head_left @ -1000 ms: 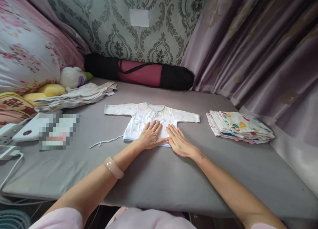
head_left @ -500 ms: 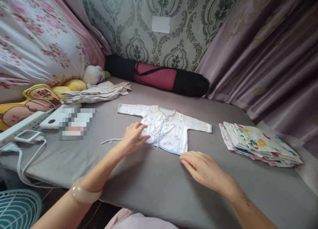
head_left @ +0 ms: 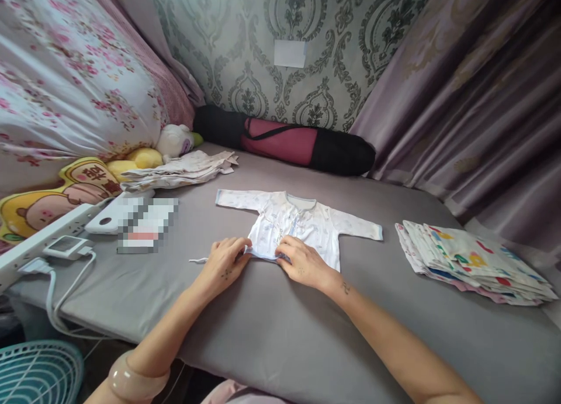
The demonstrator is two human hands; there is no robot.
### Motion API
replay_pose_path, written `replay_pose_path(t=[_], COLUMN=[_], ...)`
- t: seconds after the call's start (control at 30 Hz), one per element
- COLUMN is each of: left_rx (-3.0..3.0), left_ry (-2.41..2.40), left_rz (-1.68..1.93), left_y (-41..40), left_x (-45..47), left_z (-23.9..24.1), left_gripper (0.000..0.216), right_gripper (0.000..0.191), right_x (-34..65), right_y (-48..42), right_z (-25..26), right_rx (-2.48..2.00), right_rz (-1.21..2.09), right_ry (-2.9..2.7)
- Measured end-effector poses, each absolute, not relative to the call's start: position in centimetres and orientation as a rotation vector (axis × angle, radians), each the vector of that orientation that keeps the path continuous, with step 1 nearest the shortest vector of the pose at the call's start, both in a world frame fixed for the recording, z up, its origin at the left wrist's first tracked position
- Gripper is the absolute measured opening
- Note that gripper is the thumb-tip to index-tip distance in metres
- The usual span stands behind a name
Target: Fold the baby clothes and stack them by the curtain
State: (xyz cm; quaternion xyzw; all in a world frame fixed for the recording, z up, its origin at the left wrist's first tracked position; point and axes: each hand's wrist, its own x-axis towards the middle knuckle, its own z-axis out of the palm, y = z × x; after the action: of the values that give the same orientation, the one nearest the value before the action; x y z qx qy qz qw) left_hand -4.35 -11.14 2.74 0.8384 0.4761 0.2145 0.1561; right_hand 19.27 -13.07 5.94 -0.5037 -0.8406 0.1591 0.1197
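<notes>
A small white baby shirt (head_left: 302,217) with blue trim lies spread on the grey bed sheet (head_left: 272,328), both sleeves stretched out sideways. My left hand (head_left: 228,256) pinches its lower left corner at the hem. Farther right along the same hem, my right hand (head_left: 302,259) is closed on the blue edge near the middle of the front. Between the two hands the hem looks slightly lifted. A thin white tie string (head_left: 198,261) sticks out to the left of my left hand. My right hand covers part of the shirt's front.
At right lies a stack of folded clothes (head_left: 482,261). Crumpled light garments (head_left: 184,169) and plush toys (head_left: 174,141) sit at back left, near a power strip (head_left: 52,240) with cables and a white device (head_left: 109,214). A black-and-red rolled bag (head_left: 280,144) lies along the wall.
My right hand has moved left from the shirt's lower right corner to the middle of the hem. My left hand has come down from the shirt's side to its lower left corner.
</notes>
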Motion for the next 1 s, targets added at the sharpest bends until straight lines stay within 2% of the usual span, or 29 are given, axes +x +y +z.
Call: replay_pose_path(t=[0.17, 0.27, 0.37, 0.53, 0.67, 0.83, 1.0], left_rx=[2.499, 2.545, 2.553, 2.502, 2.404, 2.255, 2.175], left_ry=[1.339, 1.350, 1.341, 1.302, 1.459, 1.660, 1.668], left_rz=[0.635, 0.627, 0.643, 0.736, 0.878, 0.924, 0.864], left_y=[-10.7, -10.7, -11.0, -11.2, -11.0, -10.9, -10.9], left_x=[-4.2, -4.1, -3.9, -3.7, -3.7, -3.7, -3.6], left_z=[1.6, 1.6, 2.3, 2.6, 1.4, 1.0, 1.1], left_gripper=[0.022, 0.023, 0.022, 0.024, 0.029, 0.025, 0.028], right_gripper=[0.021, 0.021, 0.013, 0.027, 0.020, 0.019, 0.028], right_x=[20.3, 20.6, 20.5, 20.1, 18.7, 15.1, 12.0], right_y=[-13.2, -13.3, -13.1, -10.8, -7.1, -2.4, -0.2], right_z=[6.2, 6.9, 8.1, 9.6, 9.5, 7.6, 6.1], right_rx=[-1.450, -1.485, -1.522, -1.441, -1.398, -1.618, -1.761], right_rz=[0.428, 0.452, 0.552, 0.685, 0.853, 0.509, 0.250], right_ry=[-2.553, -2.581, -2.583, -2.605, -2.481, -2.342, -2.429])
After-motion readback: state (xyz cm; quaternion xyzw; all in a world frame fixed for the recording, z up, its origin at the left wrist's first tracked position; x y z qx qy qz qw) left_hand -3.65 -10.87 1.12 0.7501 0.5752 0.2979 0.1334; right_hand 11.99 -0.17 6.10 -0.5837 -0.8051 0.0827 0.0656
